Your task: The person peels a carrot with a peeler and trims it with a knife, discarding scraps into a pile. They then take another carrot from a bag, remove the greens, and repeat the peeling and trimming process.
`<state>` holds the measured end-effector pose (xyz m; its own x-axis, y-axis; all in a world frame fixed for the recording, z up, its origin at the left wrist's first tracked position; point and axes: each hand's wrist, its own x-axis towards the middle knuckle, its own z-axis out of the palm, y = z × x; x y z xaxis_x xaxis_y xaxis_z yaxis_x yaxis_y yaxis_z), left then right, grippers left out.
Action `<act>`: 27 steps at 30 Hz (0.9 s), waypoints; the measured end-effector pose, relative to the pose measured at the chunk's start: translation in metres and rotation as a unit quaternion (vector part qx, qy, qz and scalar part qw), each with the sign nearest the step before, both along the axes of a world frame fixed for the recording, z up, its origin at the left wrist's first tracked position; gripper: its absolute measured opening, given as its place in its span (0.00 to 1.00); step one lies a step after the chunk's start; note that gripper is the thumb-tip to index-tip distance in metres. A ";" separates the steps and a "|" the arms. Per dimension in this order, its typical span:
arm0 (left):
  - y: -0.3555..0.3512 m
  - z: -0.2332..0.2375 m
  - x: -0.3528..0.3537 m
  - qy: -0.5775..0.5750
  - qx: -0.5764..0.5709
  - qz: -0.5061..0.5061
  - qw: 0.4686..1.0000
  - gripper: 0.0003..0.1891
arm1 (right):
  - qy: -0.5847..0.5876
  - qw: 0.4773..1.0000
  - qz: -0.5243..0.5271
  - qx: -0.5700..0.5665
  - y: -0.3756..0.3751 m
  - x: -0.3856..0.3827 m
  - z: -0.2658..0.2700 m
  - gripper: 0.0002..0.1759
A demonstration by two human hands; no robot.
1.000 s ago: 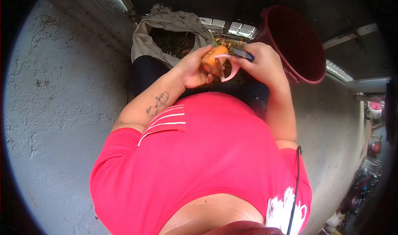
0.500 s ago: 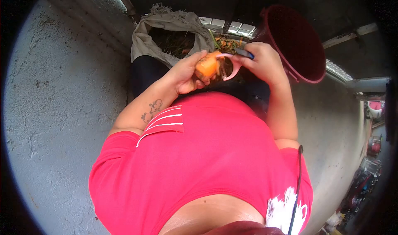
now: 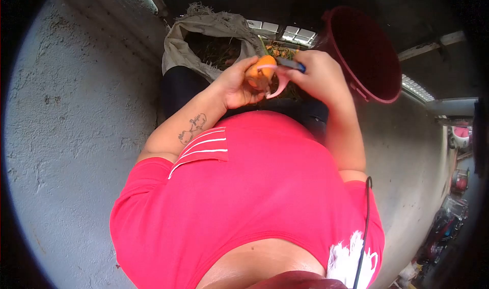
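My left hand is closed around a thick orange carrot, with darker, unpeeled-looking skin on its lower part. In my right hand is a pink Y-shaped peeler, its head lying across the carrot's side. A knife with a grey blade and a blue and dark handle is also held in the right hand, above the peeler. The blade points left, behind the carrot. The right fingertips are partly hidden behind the hand.
An open woven sack with plant scraps inside stands ahead, left of centre. Orange and green peelings lie beyond my hands. A large dark red bucket leans at the right. A rough grey wall runs close on the left.
The carrot has moved slightly right and up and tipped in my left hand. The peeler's head now reaches across it, where before it was at its right edge.
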<state>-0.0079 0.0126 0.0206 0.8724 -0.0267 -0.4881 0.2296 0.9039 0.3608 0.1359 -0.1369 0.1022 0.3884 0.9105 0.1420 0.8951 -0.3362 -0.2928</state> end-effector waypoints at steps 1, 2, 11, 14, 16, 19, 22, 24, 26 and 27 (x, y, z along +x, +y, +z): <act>-0.004 0.000 0.002 0.008 -0.001 0.014 1.000 0.22 | -0.005 1.000 0.012 -0.005 0.003 -0.005 0.000 0.26; -0.007 0.001 0.004 0.009 0.022 0.022 0.999 0.21 | -0.010 1.000 0.024 -0.010 0.004 -0.008 -0.001 0.25; -0.015 0.009 -0.005 -0.038 0.153 0.031 0.987 0.21 | 0.018 0.998 0.060 0.018 0.001 -0.006 -0.004 0.26; -0.018 0.017 -0.009 -0.029 0.154 0.021 0.987 0.21 | 0.037 0.995 0.083 0.031 -0.001 -0.005 -0.005 0.27; -0.019 0.021 -0.010 -0.014 0.154 0.020 0.988 0.20 | 0.058 0.995 0.073 0.024 -0.003 -0.006 -0.005 0.27; -0.002 0.004 -0.020 -0.074 0.130 -0.033 0.988 0.24 | 0.057 0.997 0.033 0.032 -0.010 0.009 -0.013 0.27; -0.001 0.008 -0.024 -0.053 0.129 -0.030 0.990 0.28 | -0.042 0.997 -0.055 -0.031 -0.015 0.038 -0.016 0.27; 0.003 0.015 -0.027 -0.057 0.090 -0.057 0.993 0.28 | -0.048 0.987 -0.130 -0.082 -0.016 0.059 -0.027 0.28; 0.005 0.020 -0.024 -0.066 0.093 -0.044 0.993 0.27 | -0.045 0.980 -0.172 -0.090 -0.017 0.070 -0.030 0.28; 0.007 0.018 -0.022 -0.073 0.085 -0.039 0.993 0.27 | -0.029 0.978 -0.185 -0.090 -0.017 0.065 -0.024 0.28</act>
